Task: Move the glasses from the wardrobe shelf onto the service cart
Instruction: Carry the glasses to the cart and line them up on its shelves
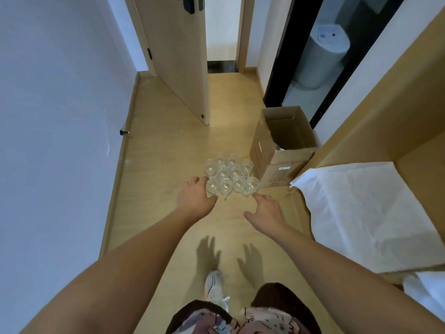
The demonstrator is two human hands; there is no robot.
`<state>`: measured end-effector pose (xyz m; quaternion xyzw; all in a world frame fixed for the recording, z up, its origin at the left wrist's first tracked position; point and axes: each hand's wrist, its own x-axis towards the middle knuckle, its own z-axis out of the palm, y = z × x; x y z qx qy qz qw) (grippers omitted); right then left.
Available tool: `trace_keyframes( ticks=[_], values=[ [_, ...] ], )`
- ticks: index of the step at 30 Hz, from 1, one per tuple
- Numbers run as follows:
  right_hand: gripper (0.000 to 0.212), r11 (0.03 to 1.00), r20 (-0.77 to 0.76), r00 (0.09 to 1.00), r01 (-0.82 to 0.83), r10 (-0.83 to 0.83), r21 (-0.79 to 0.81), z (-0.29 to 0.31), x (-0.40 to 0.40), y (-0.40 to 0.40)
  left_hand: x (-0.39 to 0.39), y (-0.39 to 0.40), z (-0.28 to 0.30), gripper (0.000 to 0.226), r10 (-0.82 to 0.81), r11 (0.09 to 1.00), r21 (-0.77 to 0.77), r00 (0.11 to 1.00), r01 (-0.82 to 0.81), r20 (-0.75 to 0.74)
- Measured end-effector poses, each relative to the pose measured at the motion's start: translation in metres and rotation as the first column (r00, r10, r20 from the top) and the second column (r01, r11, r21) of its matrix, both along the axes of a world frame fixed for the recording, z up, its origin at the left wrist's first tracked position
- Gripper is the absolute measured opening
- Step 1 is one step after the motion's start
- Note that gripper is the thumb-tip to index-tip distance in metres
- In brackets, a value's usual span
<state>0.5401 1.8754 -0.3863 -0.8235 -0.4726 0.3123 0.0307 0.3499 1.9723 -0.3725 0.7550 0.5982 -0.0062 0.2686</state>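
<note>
A person reaches both arms toward a cluster of clear glasses point(230, 175) standing on the wooden floor point(168, 145) beside an open cardboard box point(280, 150), left hand point(196, 197) touching the cluster's edge with fingers curled, right hand point(266, 212) released just short, a grasp apparently next.

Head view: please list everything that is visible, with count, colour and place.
glasses: about a dozen, clear, clustered on the floor ahead
cardboard box: one, brown, open, right of the glasses
door: one, light wood, open, far end
white sheet: one, on the wooden unit at right
floor: light wood
shoe: one, white, bottom centre
left hand: touching the nearest left glass
right hand: open, just before the glasses
</note>
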Motion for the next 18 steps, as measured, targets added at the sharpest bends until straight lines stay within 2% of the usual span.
trace_keyframes(
  ticks=[11, 18],
  values=[
    [0.071, 0.995, -0.058, 0.998, -0.017, 0.011, -0.101, -0.056, 0.031, 0.114, 0.023, 0.1, -0.051, 0.067, 0.064, 0.985, -0.157, 0.998, -0.065, -0.012],
    [0.064, 0.982, -0.177, 0.984, -0.03, -0.004, -0.187, -0.116, 0.067, 0.197, 0.061, 0.174, -0.101, 0.066, 0.136, 0.961, -0.236, 0.989, -0.147, -0.062]
  ],
)
